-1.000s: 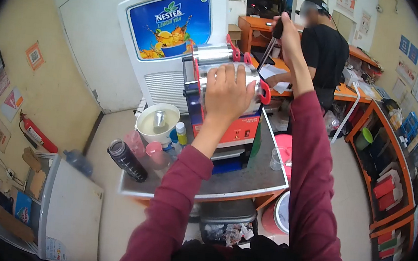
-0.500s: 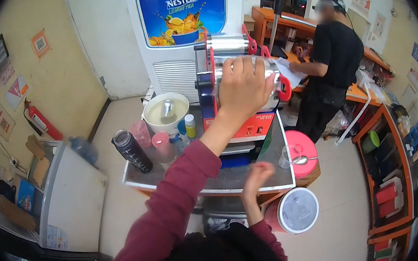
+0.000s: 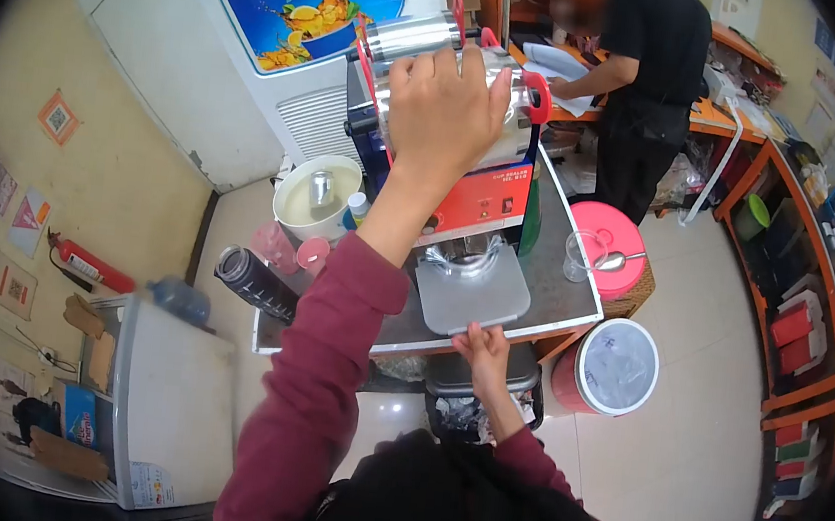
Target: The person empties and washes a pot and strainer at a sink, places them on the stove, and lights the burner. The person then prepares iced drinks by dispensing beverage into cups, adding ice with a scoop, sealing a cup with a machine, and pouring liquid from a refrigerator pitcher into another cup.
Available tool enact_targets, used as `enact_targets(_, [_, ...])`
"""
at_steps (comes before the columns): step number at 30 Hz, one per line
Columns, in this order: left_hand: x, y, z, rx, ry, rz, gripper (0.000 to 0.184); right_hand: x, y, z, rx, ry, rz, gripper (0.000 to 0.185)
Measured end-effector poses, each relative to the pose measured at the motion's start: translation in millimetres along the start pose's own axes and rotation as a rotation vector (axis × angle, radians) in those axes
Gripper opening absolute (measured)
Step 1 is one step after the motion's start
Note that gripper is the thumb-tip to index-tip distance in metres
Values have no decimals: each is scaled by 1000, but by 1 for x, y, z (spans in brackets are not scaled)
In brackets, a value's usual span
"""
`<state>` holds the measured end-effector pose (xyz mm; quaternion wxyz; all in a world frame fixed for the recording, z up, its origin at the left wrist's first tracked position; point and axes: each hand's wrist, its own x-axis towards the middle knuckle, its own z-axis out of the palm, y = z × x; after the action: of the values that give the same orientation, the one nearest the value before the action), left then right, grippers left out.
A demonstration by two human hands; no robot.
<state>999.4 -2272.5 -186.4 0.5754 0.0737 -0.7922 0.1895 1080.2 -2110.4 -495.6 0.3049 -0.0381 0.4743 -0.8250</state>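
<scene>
My left hand (image 3: 447,113) curves over the clear film roll (image 3: 499,146) on top of the orange cup sealer (image 3: 483,205), its fingers bent round the roll. At the front of the sealer, a grey sliding tray (image 3: 475,291) sticks out over the table. My right hand (image 3: 485,357) pinches the front edge of this tray. Crumpled clear film shows at the tray's back, under the machine. A second, silvery roll (image 3: 414,37) sits behind the first, between red holders.
Left of the sealer stand a white bucket (image 3: 291,213), pink cups (image 3: 276,245) and a dark bottle (image 3: 256,283). A pink lid with a spoon (image 3: 614,259) and a lidded bucket (image 3: 618,368) are on the right. A bin (image 3: 483,413) stands below. Another person (image 3: 651,82) works at a counter behind.
The grey tray has come out towards me from under the sealer, and my right hand has moved onto its front edge. My left hand stays on the film roll. The view has shifted.
</scene>
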Motion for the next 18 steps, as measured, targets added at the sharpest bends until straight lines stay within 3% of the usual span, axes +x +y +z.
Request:
enact_targets(8, [-8, 3, 6, 54, 125, 51, 30, -55, -9, -21, -34, -7, 65, 22])
enact_targets(12, [-30, 15, -2, 39, 96, 30, 42, -53, 0, -31, -59, -128, -15, 24])
enact_targets(13, [-43, 20, -4, 2, -32, -9, 57, -51, 4, -31, -122, -103, -80, 28])
enact_targets(15, [-65, 26, -2, 52, -55, 8, 63, -45, 11, -31, -250, -54, -211, 35])
enact_targets(18, [-78, 29, -5, 75, -119, 20, 73, -19, 29, -39, -976, 161, -648, 41])
